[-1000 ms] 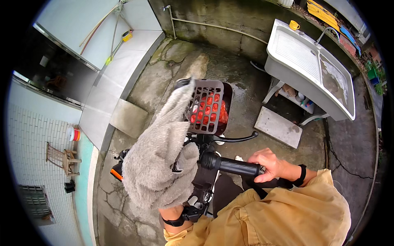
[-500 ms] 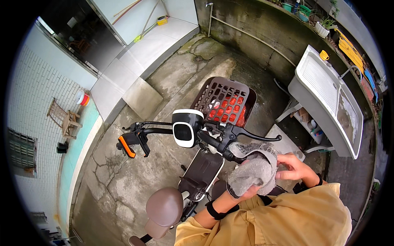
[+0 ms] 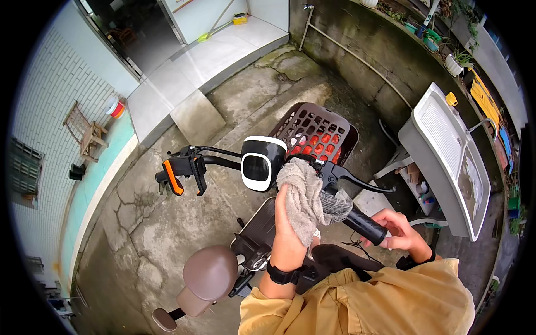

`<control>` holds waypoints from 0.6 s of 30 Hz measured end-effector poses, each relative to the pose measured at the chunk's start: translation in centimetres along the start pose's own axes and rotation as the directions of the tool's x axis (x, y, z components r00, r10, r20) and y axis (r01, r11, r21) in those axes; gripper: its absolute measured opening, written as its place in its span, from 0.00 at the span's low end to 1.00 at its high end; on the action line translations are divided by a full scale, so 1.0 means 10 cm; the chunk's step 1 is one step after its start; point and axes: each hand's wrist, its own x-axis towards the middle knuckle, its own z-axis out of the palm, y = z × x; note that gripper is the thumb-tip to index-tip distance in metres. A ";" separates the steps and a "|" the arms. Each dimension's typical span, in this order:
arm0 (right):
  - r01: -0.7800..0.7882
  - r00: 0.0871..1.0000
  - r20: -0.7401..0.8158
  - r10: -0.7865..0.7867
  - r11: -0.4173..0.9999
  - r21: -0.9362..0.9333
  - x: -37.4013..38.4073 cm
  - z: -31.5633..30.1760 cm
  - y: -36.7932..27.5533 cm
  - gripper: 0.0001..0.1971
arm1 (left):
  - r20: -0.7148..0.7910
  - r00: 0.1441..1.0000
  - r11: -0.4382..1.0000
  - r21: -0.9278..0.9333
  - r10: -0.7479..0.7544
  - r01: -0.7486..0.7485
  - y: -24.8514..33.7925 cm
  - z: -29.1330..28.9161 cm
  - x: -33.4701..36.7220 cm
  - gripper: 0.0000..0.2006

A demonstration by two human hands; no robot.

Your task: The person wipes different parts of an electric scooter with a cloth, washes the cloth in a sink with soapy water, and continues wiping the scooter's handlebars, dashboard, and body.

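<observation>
A grey towel-like rag (image 3: 301, 195) is bunched over the inner right part of an electric scooter's handlebar. My left hand (image 3: 283, 226) grips it from the left side, and its fingers are mostly hidden by the cloth. Part of the rag wraps the bar beside the black brake lever (image 3: 357, 180). My right hand (image 3: 399, 230) curls its fingers at the outer end of the black handlebar grip (image 3: 365, 226). Left of the rag stands the black-and-white headlight housing (image 3: 258, 163).
Ahead of the handlebar is a brown basket (image 3: 318, 125) holding something red. A white sink (image 3: 446, 162) stands to the right. The brown saddle (image 3: 211, 273) is at lower left, and an orange-edged phone holder (image 3: 184, 174) sits on the left bar. Cracked concrete (image 3: 145, 234) lies beneath.
My left hand and the rag have moved left and forward, onto the inner handlebar. The right grip is now uncovered, with my right hand at its end instead of beside the rag.
</observation>
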 end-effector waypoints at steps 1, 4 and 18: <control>0.003 1.000 0.013 -0.003 1.000 0.006 0.00 0.00 -0.01 0.22 | -0.051 0.997 0.998 0.001 0.061 -0.061 0.00 0.15 -0.08 0.20; 0.030 0.998 0.060 -0.030 0.999 -0.015 0.01 -0.04 0.01 0.20 | -0.136 0.987 0.967 0.248 0.088 -0.052 -0.05 0.20 -0.07 0.16; 0.198 0.980 0.077 -0.183 0.894 -0.402 0.04 -0.27 0.11 0.14 | -0.015 0.924 0.910 -0.181 -0.383 0.374 -0.69 -0.39 -0.50 0.21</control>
